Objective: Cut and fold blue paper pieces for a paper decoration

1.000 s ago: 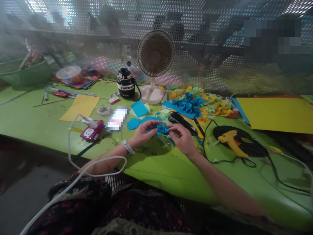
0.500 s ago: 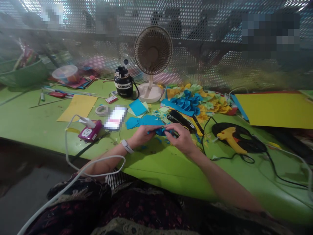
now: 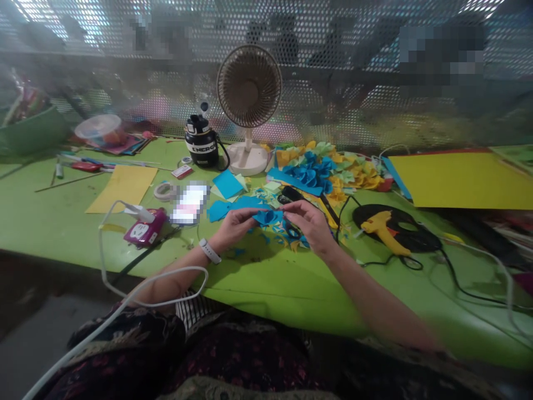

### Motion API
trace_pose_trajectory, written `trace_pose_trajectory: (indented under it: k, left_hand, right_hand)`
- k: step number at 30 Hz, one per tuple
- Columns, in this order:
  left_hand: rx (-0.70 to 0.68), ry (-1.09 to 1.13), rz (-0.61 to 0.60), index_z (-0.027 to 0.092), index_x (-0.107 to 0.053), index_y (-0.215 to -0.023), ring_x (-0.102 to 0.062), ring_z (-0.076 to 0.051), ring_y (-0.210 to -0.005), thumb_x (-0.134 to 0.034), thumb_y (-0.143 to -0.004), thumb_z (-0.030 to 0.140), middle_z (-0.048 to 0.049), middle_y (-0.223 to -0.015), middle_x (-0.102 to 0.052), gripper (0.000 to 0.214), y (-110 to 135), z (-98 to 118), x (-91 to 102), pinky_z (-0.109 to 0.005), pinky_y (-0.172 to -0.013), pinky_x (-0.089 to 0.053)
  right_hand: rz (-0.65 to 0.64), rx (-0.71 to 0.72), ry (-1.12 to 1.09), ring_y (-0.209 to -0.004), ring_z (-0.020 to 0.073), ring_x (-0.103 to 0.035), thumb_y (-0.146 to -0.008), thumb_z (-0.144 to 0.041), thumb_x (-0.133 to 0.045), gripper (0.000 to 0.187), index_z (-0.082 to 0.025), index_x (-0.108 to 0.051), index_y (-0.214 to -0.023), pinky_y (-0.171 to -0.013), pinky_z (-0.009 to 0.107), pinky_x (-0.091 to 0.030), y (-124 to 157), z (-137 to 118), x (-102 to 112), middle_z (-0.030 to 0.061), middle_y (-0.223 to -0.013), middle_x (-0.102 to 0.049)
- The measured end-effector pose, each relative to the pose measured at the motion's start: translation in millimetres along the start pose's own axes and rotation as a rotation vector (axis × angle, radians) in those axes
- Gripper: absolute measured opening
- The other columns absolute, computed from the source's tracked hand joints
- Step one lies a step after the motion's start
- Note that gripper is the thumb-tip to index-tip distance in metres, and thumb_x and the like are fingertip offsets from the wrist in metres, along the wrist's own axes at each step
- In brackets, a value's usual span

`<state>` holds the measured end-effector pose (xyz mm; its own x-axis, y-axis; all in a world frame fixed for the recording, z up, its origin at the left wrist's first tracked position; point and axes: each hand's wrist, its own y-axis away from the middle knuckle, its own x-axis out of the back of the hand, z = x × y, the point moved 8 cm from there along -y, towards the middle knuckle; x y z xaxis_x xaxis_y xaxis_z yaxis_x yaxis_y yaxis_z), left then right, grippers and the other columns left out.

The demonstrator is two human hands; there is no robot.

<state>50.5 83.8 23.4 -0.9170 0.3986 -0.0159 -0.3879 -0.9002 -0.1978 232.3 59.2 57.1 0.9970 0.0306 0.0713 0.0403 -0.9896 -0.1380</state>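
Observation:
A curled blue paper flower [image 3: 266, 217] is held up between my two hands, just over the table. My left hand [image 3: 234, 229] pinches its left side between thumb and fingers. At its right edge, the fingertips of my right hand [image 3: 310, 226] are closed together on the paper. Under and behind the hands lie blue paper pieces [image 3: 245, 204] and small blue, green and yellow scraps [image 3: 291, 240]. Beyond my right hand is a black stapler [image 3: 290, 193], partly hidden by the fingers. A pile of blue, yellow and green paper flowers [image 3: 312, 169] lies further back.
On the right, a yellow glue gun [image 3: 385, 229] rests on a black plate, its cord trailing. A fan [image 3: 250, 91] and black bottle [image 3: 201, 143] stand at the back. Left are a phone [image 3: 189, 204], tape roll [image 3: 165, 191] and purple power socket [image 3: 145, 228]; a white cable [image 3: 154, 275] crosses my left forearm.
My hands have moved slightly apart, and the blue paper flower between them shows more fully with its curled petals. The whole view has shifted a little to the right.

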Motion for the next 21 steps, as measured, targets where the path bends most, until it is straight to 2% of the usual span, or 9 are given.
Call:
trace_pose_trajectory:
  k: [15, 21]
  left_hand:
    - [-0.045, -0.071, -0.037, 0.015, -0.074, -0.113, -0.071, -0.019, -0.085, -0.070, -0.081, 0.056, -0.0118, -0.104, -0.076, 0.052, 0.8, 3.4, -2.6, -0.031, -0.079, -0.058]
    - [-0.118, -0.154, -0.062, 0.015, -0.075, -0.111, -0.072, -0.022, -0.096, -0.067, -0.086, 0.049, -0.0116, -0.110, -0.076, 0.043, 1.5, 12.6, -6.5, -0.034, -0.087, -0.058]
  right_hand:
    - [-0.040, -0.031, 0.050, -0.068, 0.0136, -0.061, -0.072, -0.039, -0.074, 0.023, -0.021, -0.068, -0.085, -0.063, 0.028, -0.052, -1.0, 3.0, -2.1, 0.0013, -0.077, -0.068]
    - [-0.078, -0.018, 0.059, -0.069, 0.0141, -0.063, -0.073, -0.034, -0.071, 0.022, -0.020, -0.067, -0.088, -0.064, 0.029, -0.053, -1.2, 5.6, -5.2, 0.0026, -0.080, -0.070]
